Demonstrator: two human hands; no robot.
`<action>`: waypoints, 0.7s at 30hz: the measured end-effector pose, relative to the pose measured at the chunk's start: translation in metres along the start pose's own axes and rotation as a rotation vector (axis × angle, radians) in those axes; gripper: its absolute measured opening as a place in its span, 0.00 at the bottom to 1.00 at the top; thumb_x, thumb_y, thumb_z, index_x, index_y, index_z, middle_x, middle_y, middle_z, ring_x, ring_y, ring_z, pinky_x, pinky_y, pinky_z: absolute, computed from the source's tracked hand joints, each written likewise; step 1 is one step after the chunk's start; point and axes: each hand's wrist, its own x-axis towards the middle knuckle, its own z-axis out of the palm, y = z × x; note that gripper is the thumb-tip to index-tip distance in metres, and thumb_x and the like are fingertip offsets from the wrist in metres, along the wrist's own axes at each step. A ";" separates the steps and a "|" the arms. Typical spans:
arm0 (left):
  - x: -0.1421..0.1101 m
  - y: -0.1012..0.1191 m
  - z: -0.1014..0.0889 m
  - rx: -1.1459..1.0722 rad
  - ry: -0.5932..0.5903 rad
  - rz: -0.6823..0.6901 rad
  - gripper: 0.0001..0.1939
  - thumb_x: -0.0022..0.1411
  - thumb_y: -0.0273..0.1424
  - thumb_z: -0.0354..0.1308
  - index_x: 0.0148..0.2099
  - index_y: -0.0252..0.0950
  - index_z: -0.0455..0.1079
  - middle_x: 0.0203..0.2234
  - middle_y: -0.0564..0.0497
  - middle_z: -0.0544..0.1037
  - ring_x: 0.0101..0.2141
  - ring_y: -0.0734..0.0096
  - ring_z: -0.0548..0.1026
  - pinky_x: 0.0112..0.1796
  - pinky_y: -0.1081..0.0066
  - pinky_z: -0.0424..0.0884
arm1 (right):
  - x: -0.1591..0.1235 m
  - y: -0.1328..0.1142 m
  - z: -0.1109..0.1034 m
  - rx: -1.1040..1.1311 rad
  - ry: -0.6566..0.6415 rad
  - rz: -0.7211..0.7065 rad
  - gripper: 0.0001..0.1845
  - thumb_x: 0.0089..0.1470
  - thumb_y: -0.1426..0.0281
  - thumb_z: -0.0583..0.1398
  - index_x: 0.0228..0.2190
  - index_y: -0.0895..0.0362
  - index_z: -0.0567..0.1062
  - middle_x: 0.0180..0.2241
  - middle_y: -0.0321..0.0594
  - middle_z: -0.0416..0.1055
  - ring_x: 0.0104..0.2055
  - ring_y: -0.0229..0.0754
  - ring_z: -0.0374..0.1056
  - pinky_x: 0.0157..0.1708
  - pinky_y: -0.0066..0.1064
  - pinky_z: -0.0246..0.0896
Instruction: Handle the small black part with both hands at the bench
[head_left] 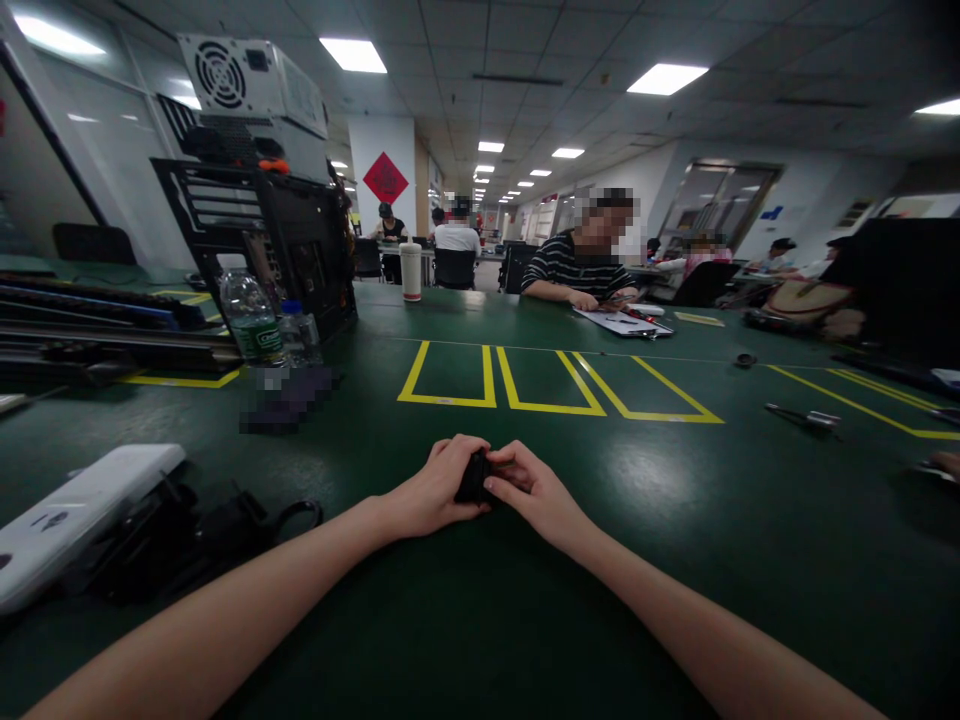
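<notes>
Both of my hands meet at the middle of the green table (675, 560). My left hand (439, 490) is curled round a small black object (474, 478), fingers wrapped over its top. My right hand (525, 487) pinches the same black object from the right side, thumb and fingers pressed on it. The object is mostly hidden between the fingers, so its shape is unclear. Both forearms rest low over the table.
A white device (75, 515) and black cables lie at the left. Water bottles (253, 320) stand before a black computer case (285, 240). Yellow tape boxes (525, 385) mark the table. A person in a striped shirt (574, 268) works opposite; a metal tool (802, 416) lies right.
</notes>
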 end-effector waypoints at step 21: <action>0.000 -0.005 0.004 0.000 0.015 0.021 0.30 0.51 0.28 0.59 0.53 0.40 0.48 0.45 0.46 0.62 0.45 0.61 0.62 0.47 0.57 0.58 | -0.002 -0.004 0.001 -0.069 0.025 -0.055 0.10 0.49 0.71 0.57 0.36 0.54 0.65 0.36 0.35 0.66 0.41 0.40 0.66 0.41 0.35 0.64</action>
